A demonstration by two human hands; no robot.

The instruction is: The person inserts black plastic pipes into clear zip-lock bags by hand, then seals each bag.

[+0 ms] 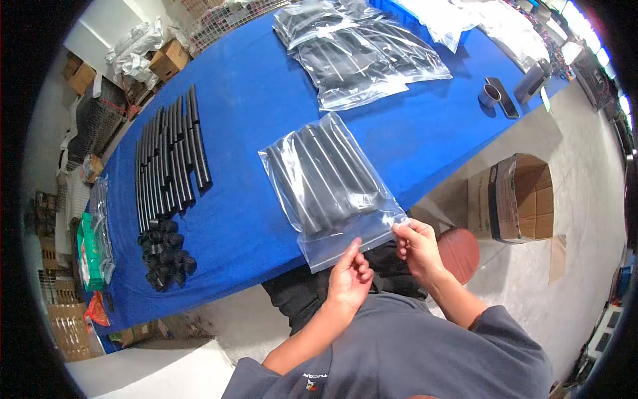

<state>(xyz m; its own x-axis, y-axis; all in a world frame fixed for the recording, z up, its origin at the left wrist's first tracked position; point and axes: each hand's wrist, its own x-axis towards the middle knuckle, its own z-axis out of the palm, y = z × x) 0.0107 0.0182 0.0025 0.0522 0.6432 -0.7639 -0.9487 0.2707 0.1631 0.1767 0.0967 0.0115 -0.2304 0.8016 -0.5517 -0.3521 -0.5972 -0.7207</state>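
Observation:
A clear plastic bag (pixel 330 179) with several black tubes inside lies on the blue table, its open-end edge hanging over the near table edge. My right hand (pixel 417 247) pinches the bag's right corner between thumb and fingers. My left hand (pixel 350 279) is at the bag's near edge, its thumb against the plastic and its fingers curled. Left of the bag, black tubes (pixel 169 156) lie in rows, with a heap of small black caps (pixel 166 256) at their near ends.
Filled bags (pixel 359 56) are stacked at the table's far side. A phone (pixel 502 98), a round container (pixel 489 97) and a metallic cylinder (pixel 533 81) stand or lie at the right. On the floor are a cardboard box (pixel 525 199) and a reddish stool (pixel 458 255).

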